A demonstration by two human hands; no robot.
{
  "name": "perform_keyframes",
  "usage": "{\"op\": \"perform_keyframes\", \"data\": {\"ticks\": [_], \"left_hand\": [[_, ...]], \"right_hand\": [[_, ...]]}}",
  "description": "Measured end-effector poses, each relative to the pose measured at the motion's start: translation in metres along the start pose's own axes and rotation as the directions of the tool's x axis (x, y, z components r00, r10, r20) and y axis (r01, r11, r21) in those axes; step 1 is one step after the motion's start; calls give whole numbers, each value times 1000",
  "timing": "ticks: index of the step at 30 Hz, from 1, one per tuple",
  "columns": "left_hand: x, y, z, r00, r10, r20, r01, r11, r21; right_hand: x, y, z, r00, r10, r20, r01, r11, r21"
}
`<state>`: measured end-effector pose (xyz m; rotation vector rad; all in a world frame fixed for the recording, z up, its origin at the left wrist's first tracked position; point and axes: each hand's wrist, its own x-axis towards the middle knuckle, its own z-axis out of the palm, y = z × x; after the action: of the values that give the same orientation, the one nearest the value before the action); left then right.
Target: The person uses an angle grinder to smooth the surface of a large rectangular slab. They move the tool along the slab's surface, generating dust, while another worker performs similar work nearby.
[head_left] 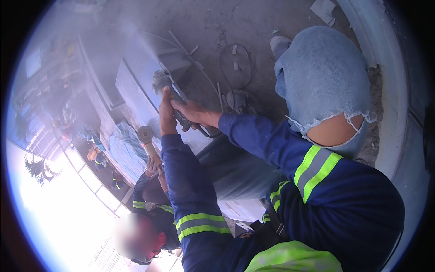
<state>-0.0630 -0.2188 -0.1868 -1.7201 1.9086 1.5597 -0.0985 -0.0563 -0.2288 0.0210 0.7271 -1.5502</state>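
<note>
Both my hands are closed on an angle grinder (pixel 181 117), held over a pale grey slab (pixel 138 86). My left hand (pixel 167 112) wraps the tool near its head. Farther back, toward the cord, my right hand (pixel 195 113) grips the body. The grinder's head is at the edge of the slab, and a plume of pale dust sprays away from it. Its disc is hard to make out through the dust. A dark cord trails from the rear of the tool.
At the lower left a co-worker's hands (pixel 154 168) hold another grinder (pixel 146 137), close to my left forearm. Blue sheeting (pixel 124 147) lies beyond. A looped cable (pixel 235 68) and scraps litter the dusty ground. A pale curved edge (pixel 394 81) runs along the right.
</note>
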Motion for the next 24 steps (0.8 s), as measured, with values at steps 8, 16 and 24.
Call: {"op": "perform_keyframes", "data": {"ticks": [8, 16, 24], "left_hand": [[-8, 6, 3, 997, 25, 79, -24, 1000, -13], [-9, 9, 4, 998, 13, 53, -12, 1000, -21], [-18, 13, 10, 996, 76, 41, -76, 997, -10]], "right_hand": [[0, -1, 1, 999, 47, -23, -48, 998, -45], [-3, -3, -2, 999, 43, 33, -43, 999, -1], [2, 0, -1, 999, 11, -36, -13, 998, -60]]}}
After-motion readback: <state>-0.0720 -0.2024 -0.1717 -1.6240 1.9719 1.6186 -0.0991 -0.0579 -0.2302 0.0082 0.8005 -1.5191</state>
